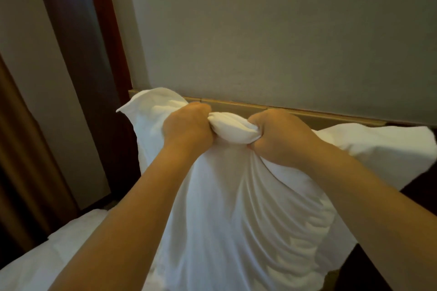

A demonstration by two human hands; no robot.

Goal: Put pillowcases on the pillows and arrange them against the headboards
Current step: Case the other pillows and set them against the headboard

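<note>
**Pillowcase (236, 208) gathered between two clenched fists**

The left grip (186, 125) and the right grip (281, 137) are both curled tight and sit close together. Each clenches the gathered white cloth, and a short twisted roll of it shows between them. Below the fists the pillowcase hangs full and rounded between the two forearms, with creases fanning down from the gathered part. Its lower end runs out of the picture. Whether a pillow fills it cannot be seen.

One loose corner flares up just left of the left grip. More white cloth spreads to the right behind the right forearm; whether it is the same piece cannot be told. The white bed (47, 255) lies at the lower left. Behind the hands a brass-coloured ledge (307, 114) runs along the foot of a pale wall (283, 30). Further left stand a dark wooden frame (101, 42) and a brown curtain (16, 160).
</note>
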